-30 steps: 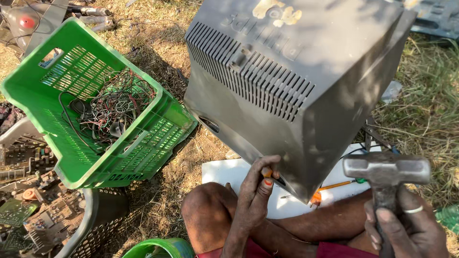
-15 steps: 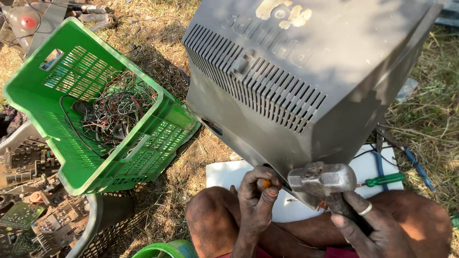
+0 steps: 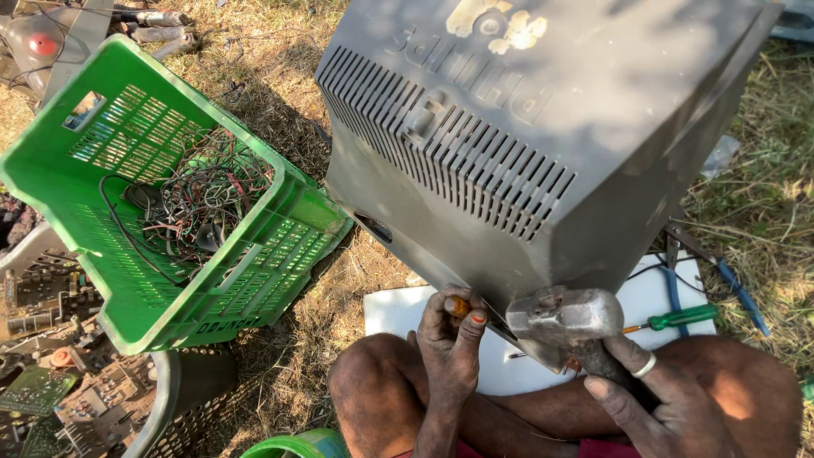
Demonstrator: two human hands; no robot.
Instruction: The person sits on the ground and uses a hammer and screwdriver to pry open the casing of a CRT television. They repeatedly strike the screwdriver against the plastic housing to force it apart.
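At casing corner | left hand (image 3: 451, 343) fingers pinch orange-handled tool (image 3: 459, 306) | right hand (image 3: 657, 405) grips steel hammer (image 3: 566, 315)

The left hand (image 3: 454, 343) gripped a small orange-handled tool (image 3: 459, 306) pressed against the lower edge of a large grey plastic television casing (image 3: 543, 144) with ribbed vents. The right hand (image 3: 657, 403) held a heavy grey metal hammer (image 3: 565, 315), its head touching the casing's corner. A green plastic crate (image 3: 280, 246) of tangled wires (image 3: 199, 191) stood beside it on dry grass. A green-handled screwdriver (image 3: 678, 318) lay on a white board (image 3: 394, 309).
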